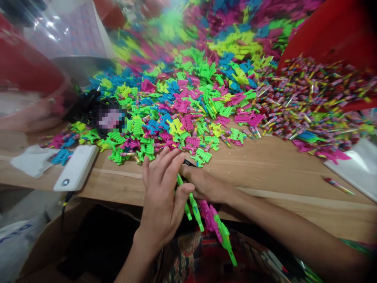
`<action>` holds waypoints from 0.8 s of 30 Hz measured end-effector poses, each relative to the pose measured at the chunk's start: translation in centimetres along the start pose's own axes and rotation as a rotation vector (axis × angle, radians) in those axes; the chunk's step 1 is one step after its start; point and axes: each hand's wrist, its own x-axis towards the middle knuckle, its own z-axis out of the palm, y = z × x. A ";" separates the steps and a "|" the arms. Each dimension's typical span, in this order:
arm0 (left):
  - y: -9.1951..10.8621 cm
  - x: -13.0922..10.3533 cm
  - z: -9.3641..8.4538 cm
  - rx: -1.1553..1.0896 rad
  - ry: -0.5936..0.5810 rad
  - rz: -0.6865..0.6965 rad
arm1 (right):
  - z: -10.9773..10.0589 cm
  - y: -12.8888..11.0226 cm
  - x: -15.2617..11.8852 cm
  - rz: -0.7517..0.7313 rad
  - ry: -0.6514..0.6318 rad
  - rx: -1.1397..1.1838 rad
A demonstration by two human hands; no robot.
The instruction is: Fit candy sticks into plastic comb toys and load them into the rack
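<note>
Near the table's front edge, my left hand [161, 192] has its fingers stretched out and its thumb apart, beside several green plastic pieces [196, 210]. My right hand [206, 184] is closed next to it, its fingertips partly hidden behind my left hand. Green pieces and a pink piece [209, 216] stick out below my right hand, over the table edge. A small black object [187, 162] shows just beyond my right fingers. Past both hands lies a large heap of pink, green, blue and yellow plastic pieces [182, 106].
Many small striped tubes [312, 90] spill from a red container [332, 35] at the right. A white power bank [77, 168] and a crumpled white sheet [35, 160] lie at the left. Black pieces [88, 106] sit beside the heap. One tube [338, 186] lies near a white bag [357, 165].
</note>
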 end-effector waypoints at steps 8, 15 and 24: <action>0.6 0.1 0.7 0.100 -0.085 -0.013 | 0.0 0.3 0.7 -0.137 -0.001 -0.036; 0.3 -0.5 -0.4 0.152 -0.092 -0.054 | -7.7 2.8 -0.4 0.021 0.106 -0.582; 0.5 -0.2 0.8 0.095 -0.049 -0.026 | -8.2 3.8 -2.8 0.188 0.234 -0.781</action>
